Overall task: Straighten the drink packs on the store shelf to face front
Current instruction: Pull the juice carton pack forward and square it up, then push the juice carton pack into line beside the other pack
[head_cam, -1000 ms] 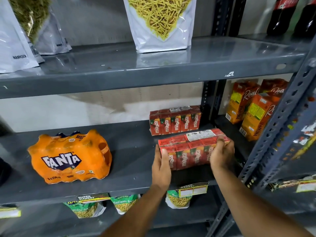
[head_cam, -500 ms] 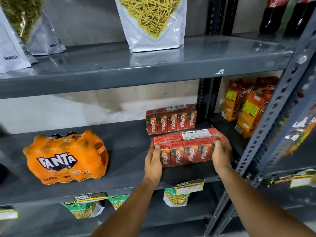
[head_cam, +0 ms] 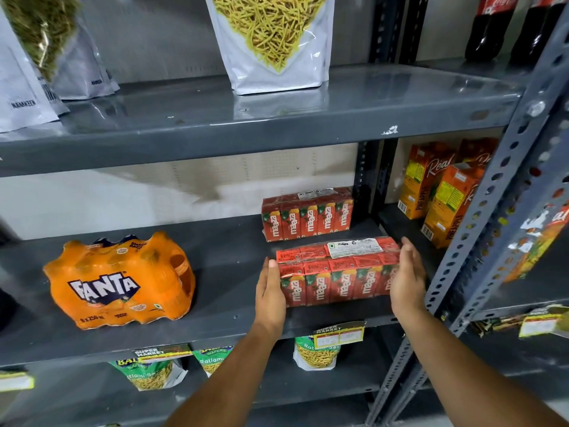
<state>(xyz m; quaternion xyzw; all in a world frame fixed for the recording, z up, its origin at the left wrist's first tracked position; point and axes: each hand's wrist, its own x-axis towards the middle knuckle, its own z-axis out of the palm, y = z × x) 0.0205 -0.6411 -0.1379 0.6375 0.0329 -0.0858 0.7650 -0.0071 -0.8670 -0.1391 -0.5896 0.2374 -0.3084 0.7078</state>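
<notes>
Front Maaza pack [head_cam: 337, 272]: red shrink-wrapped row of small cartons, standing on the grey middle shelf [head_cam: 221, 269] near its front edge and right end, logos facing forward, white label on top. Left hand [head_cam: 270, 292]: flat against the pack's left end, fingers straight and together, palm touching the wrap, not curled around anything. Right hand [head_cam: 405, 280]: at the pack's right end, fingers extended and loosely spread, palm just off the wrap or barely touching; cannot tell which. Second Maaza pack [head_cam: 307, 214]: behind, toward the shelf's back edge. Fanta pack [head_cam: 120, 280]: orange, well apart toward the left end.
</notes>
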